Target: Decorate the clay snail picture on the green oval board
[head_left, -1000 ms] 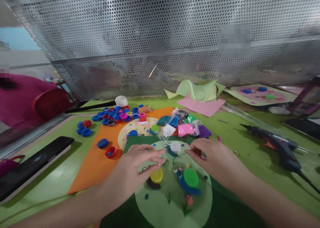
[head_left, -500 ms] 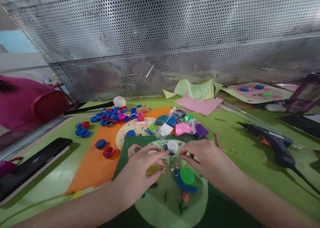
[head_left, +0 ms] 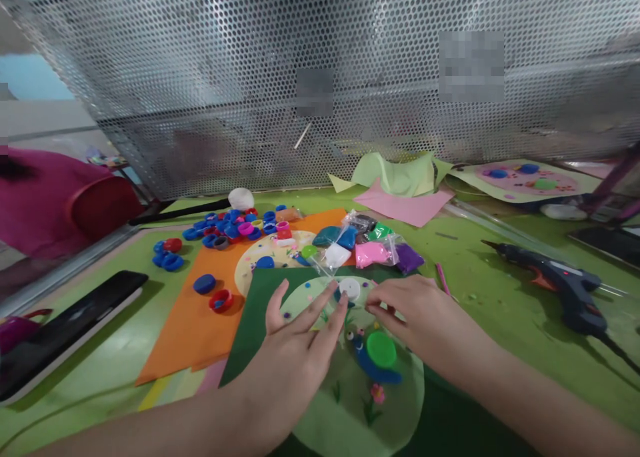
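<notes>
My left hand [head_left: 300, 343] is spread over the pale green rounded paper [head_left: 370, 423]. Its fingertips reach the white bottle cap [head_left: 349, 289] on a small blue clay snail, mostly covered. A tiny pink speck shows at one fingertip. To the right of the cap, my right hand [head_left: 417, 313] has its thumb and index finger curled together; anything between them is hidden. Below it on the paper lies a larger blue clay snail [head_left: 373, 367] with a green cap [head_left: 381, 349] as its shell. A pink clay flower [head_left: 377, 394] sits beneath the snail. Dark green card [head_left: 265, 287] backs the paper.
Bags of coloured clay [head_left: 373, 253] lie beyond the card. Loose bottle caps [head_left: 235, 227] are heaped at the left, on and around orange card [head_left: 170, 350]. A glue gun [head_left: 555, 277] rests at the right, a black phone-like device [head_left: 75, 330] at the left.
My left hand has opened from a pinch into spread fingers and moved up to the white cap. The right hand stays curled beside it. The view has shifted slightly.
</notes>
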`<state>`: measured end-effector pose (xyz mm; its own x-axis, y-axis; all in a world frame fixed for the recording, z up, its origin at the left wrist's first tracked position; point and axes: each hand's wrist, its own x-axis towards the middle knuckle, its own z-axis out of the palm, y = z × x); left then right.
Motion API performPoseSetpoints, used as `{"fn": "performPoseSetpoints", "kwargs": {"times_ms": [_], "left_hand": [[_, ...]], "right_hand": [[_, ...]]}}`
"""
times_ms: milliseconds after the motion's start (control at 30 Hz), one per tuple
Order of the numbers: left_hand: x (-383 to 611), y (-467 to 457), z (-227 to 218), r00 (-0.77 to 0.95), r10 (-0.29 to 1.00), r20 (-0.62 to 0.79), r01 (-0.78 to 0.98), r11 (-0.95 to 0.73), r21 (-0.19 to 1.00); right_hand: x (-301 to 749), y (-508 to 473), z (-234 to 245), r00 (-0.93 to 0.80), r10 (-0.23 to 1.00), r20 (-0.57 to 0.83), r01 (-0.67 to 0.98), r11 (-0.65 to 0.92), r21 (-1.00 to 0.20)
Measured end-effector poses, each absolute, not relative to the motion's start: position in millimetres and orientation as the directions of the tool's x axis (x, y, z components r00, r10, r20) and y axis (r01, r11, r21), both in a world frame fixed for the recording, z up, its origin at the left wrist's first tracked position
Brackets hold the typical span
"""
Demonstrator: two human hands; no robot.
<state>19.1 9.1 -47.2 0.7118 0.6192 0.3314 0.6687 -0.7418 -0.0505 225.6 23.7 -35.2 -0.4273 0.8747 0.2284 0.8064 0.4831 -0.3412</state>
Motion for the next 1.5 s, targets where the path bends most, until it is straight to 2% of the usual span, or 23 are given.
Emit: {"fn": "performPoseSetpoints", "kwargs": {"times_ms": [200, 367, 533, 733, 867, 1000, 1167, 1300, 1500], "left_hand": [[20.0, 11.7, -67.4, 0.689, 0.609, 0.393, 0.688, -0.720, -0.091], [25.1, 9.4, -53.9, 0.722, 0.569, 0.393, 0.659, -0.739, -0.141], [23.5, 2.2, -37.0, 0.722, 0.624, 0.299, 0.669, -0.739, -0.074], [20.0, -3.0, -32.1, 0.709, 0.617, 0.340, 0.672, -0.738, -0.063], [19.1, -2.4, -31.7, 0.704, 0.647, 0.291, 0.688, -0.723, -0.056], [18.8, 0.9, -30.5, 0.664, 0.712, 0.230, 0.723, -0.689, 0.044], [19.2, 7.3, -30.8, 0.691, 0.710, 0.135, 0.693, -0.704, 0.155], [18.5, 8.5, -32.9, 0.686, 0.712, 0.149, 0.690, -0.702, 0.177], [15.6, 4.0, -29.8, 0.695, 0.679, 0.236, 0.669, -0.731, 0.135]], "right_hand": [[226.7, 24.9, -35.1, -0.421, 0.871, 0.253, 0.809, 0.487, -0.330], [226.6, 23.8, -33.9, -0.437, 0.853, 0.285, 0.817, 0.509, -0.270], [226.7, 23.4, -33.8, -0.441, 0.849, 0.289, 0.819, 0.513, -0.258], [228.3, 26.3, -31.8, -0.425, 0.872, 0.245, 0.828, 0.483, -0.284], [227.7, 26.4, -30.9, -0.419, 0.881, 0.221, 0.829, 0.471, -0.303], [226.8, 25.9, -31.7, -0.402, 0.891, 0.211, 0.837, 0.451, -0.309], [227.2, 25.4, -31.7, -0.421, 0.878, 0.226, 0.824, 0.475, -0.309], [227.9, 25.5, -30.8, -0.423, 0.876, 0.234, 0.830, 0.478, -0.288], [228.3, 25.2, -30.7, -0.408, 0.886, 0.219, 0.838, 0.459, -0.296]]}}
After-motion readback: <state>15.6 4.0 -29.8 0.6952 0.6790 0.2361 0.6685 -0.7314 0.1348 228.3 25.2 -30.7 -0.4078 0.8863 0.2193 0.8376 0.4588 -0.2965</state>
